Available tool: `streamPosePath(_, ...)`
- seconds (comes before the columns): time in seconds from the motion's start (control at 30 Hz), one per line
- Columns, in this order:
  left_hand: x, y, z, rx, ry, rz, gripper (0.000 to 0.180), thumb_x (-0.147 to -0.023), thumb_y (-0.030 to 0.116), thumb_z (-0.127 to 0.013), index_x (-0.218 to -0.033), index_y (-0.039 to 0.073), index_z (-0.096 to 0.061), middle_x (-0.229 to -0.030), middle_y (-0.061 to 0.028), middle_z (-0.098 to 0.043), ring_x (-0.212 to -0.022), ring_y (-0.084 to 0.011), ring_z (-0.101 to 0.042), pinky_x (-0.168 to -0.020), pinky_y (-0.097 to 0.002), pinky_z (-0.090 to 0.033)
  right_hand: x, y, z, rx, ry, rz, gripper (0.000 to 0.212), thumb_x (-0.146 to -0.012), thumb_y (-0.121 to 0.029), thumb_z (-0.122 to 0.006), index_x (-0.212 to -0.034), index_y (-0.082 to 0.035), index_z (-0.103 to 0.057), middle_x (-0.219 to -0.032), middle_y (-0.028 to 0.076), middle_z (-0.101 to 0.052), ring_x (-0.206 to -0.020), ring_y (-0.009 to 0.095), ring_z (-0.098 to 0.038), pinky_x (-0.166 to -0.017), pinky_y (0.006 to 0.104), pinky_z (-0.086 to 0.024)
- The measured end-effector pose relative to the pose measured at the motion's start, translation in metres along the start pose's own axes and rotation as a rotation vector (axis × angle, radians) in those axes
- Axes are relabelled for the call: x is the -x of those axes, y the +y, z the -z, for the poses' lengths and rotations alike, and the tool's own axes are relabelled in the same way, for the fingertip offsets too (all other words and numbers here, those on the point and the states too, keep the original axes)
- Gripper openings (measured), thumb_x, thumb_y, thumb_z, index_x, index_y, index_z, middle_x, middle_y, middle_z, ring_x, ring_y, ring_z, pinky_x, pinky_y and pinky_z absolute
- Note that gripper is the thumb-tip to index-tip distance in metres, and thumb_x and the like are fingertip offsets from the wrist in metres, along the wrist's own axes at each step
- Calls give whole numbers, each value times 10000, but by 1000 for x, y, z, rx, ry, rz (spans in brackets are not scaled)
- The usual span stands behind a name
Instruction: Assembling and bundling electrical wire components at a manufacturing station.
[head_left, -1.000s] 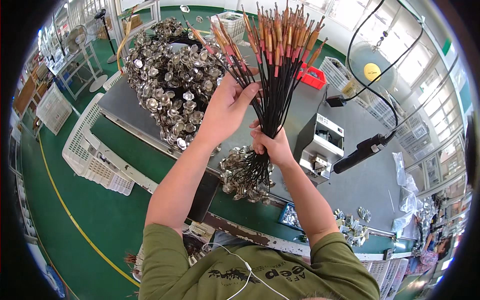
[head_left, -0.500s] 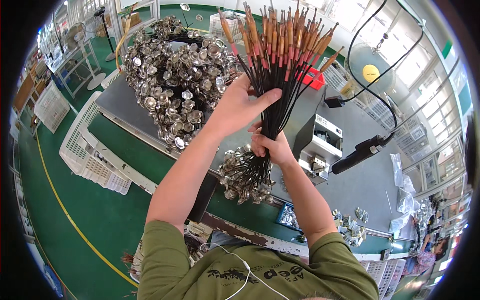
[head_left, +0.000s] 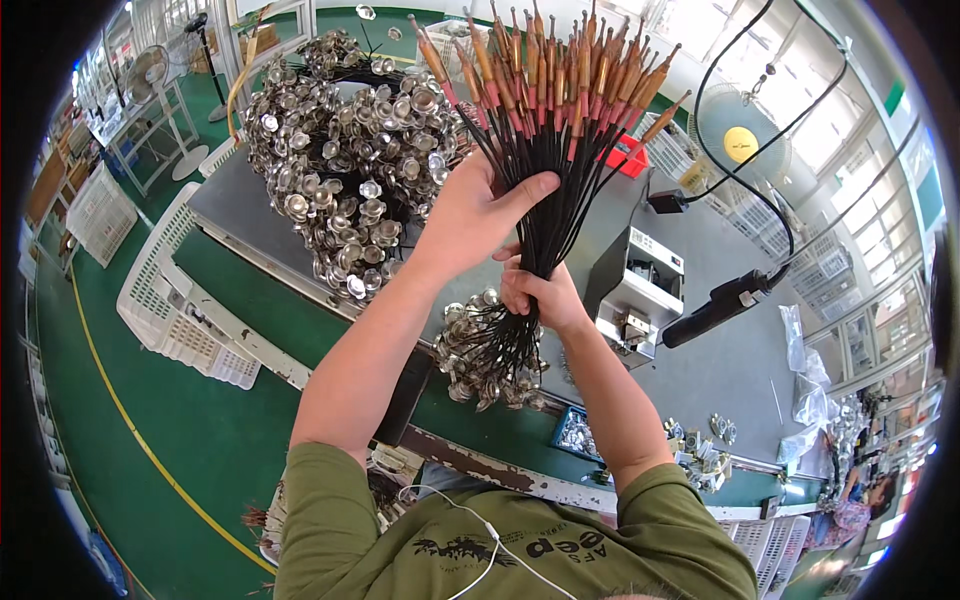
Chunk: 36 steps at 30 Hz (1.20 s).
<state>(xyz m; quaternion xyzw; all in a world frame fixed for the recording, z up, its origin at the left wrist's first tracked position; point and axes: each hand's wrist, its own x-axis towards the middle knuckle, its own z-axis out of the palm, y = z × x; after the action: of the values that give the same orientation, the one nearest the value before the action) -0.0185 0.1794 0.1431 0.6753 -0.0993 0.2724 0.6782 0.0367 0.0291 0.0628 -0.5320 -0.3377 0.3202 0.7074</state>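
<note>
A thick bundle of black wires (head_left: 548,222) stands upright in front of me. Its upper ends fan out in brown and pink sleeves (head_left: 560,85) with small metal tips. At its lower end hang shiny metal cups (head_left: 485,365). My left hand (head_left: 478,208) is wrapped round the upper part of the wires, thumb across the front and fingers hidden behind. Lower down, just above the cups, my right hand (head_left: 545,292) grips the same bundle tightly. To the left, a large heap of similar metal cups on black wires (head_left: 370,130) lies on the grey bench (head_left: 240,205).
Right of the bundle stands a small metal machine (head_left: 640,290). A black cylindrical tool (head_left: 715,312) hangs beside it on a cable. A blue tray of small parts (head_left: 577,435) sits at the near edge. A white plastic crate (head_left: 190,310) stands left, a red bin (head_left: 627,157) at the back.
The sleeved ends have spread slightly wider to the left. My left hand has shifted a little left and down on the wires; my right hand keeps its place.
</note>
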Motion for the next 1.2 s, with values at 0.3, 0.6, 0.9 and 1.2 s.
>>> streamPosePath(0.3,1,3,4,-145,-1,-78,309,-950,285,-614,-1133,36,-630,-939,-91,-696,-872,-197,-639,-809,-336,-483,-1,0,1,-64,-28,-7,326,-848,-17,-570,-1143,88,-477,-519,47,-437,-415,148,-420,-464,303,-382)
streamPosePath(0.6,12,32,0,-86,36,-56,268,-926,187,-630,-1116,0,-601,-929,-80,-680,-768,-106,-637,-693,-272,-513,15,-21,-17,-157,-133,18,429,-836,-22,-590,-1229,117,-484,-579,37,-484,-445,120,-462,-459,270,-373)
streamPosePath(0.9,30,72,-3,49,79,-150,288,-965,173,-585,-1151,-32,-506,-898,-73,-673,-769,-100,-659,-569,-273,-544,38,-41,-47,-152,-87,75,596,-871,-108,-621,-1411,12,-402,-517,20,-411,-394,122,-382,-418,285,-334)
streamPosePath(1.2,32,67,8,-196,156,-196,179,-956,150,-583,-1032,-11,-584,-758,-59,-641,-670,-84,-619,-588,-265,-511,47,-45,-59,-262,-165,151,667,-938,-300,-637,-1447,22,-351,-576,27,-457,-453,111,-415,-459,262,-354)
